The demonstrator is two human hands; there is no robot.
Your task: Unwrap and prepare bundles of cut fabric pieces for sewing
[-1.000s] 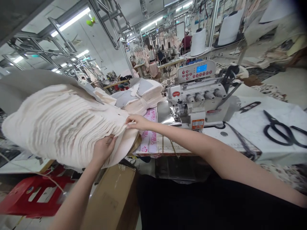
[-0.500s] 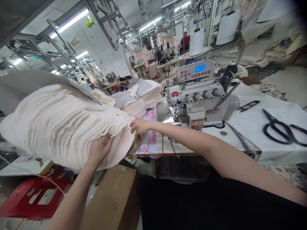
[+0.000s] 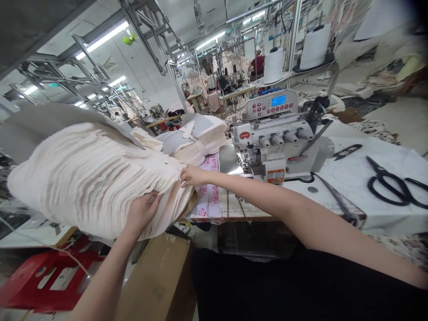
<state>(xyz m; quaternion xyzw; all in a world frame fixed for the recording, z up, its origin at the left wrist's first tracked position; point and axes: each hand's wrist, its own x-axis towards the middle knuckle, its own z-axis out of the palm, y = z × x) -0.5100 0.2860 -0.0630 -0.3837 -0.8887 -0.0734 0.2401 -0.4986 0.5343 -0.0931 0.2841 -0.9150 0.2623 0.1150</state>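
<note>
A thick stack of cream fabric pieces (image 3: 90,174) bulges at the left, its layered edges facing me. My left hand (image 3: 142,213) presses against the lower front edge of the stack, fingers curled into the layers. At the stack's right corner my right hand (image 3: 192,175) pinches the edges of the upper layers. A white overlock sewing machine (image 3: 277,142) with a blue-lit control panel stands just right of that hand.
Black scissors (image 3: 391,187) and a thread snip (image 3: 347,151) lie on the white table (image 3: 354,178) at the right. A second tied bundle of cream pieces (image 3: 200,138) sits behind. A cardboard box (image 3: 157,276) and a red stool (image 3: 43,281) stand below. Other workstations fill the background.
My right hand slid slightly down the stack's corner and kept its pinch. My left hand stayed on the lower edge. The view shifted a little.
</note>
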